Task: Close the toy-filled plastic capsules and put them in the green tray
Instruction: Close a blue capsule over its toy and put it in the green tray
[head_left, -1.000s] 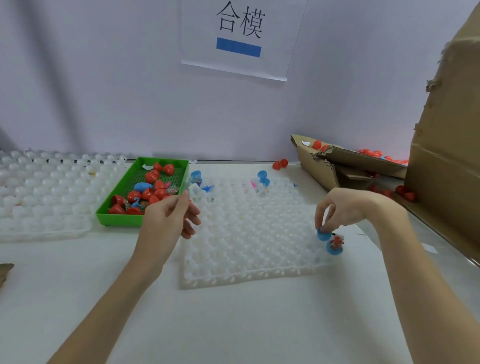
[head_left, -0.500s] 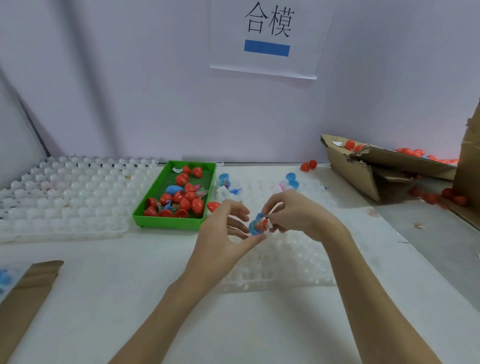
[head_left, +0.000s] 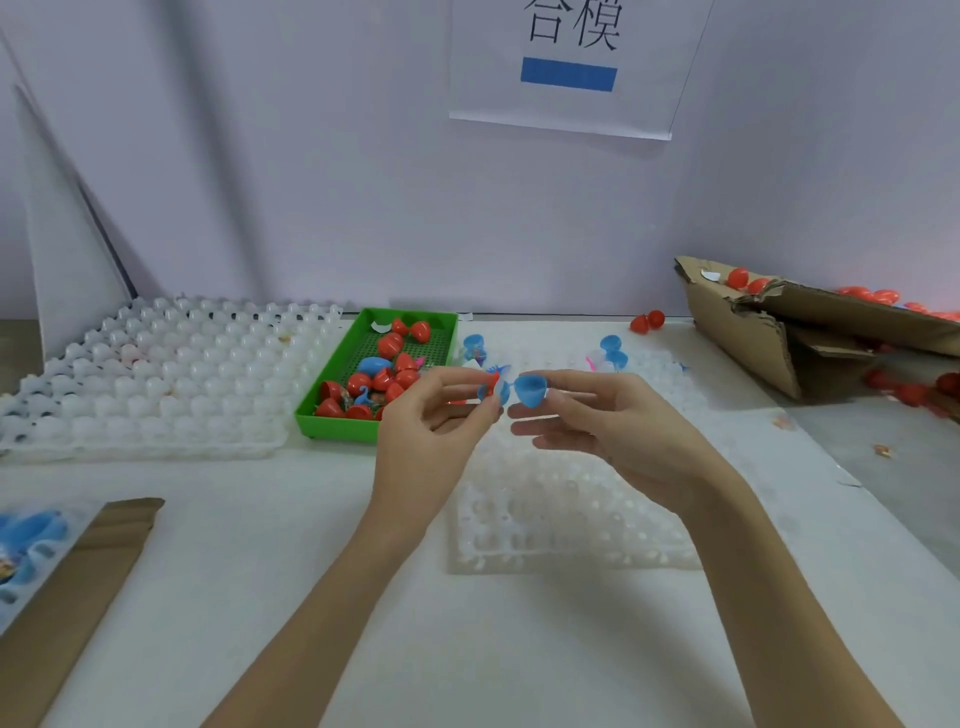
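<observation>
1. My left hand (head_left: 441, 415) is raised above the middle of the table (head_left: 311, 545), thumb and fingertips pinched on a blue capsule half (head_left: 493, 391) with a red toy showing in it.
2. My right hand (head_left: 608, 421) pinches the other blue half (head_left: 531, 389) between thumb and forefinger; my remaining fingers are stretched out loosely below it.
3. The two halves sit just beside each other, open, and I cannot tell whether their edges touch.
4. The green tray (head_left: 332, 421) lies left of my hands toward the table's far edge, holding many red capsules (head_left: 389, 345) and at least one blue one.
5. Under my hands lies a clear dimpled tray (head_left: 561, 519); near its far edge stand a few more open blue capsules (head_left: 613, 351).
6. A second white dimpled tray (head_left: 156, 374) fills the table's far left corner.
7. Two red capsules (head_left: 647, 321) rest at the far edge, near a torn cardboard box (head_left: 753, 332) at the far right corner.
8. A cardboard strip (head_left: 78, 597) lies along the near left edge.
</observation>
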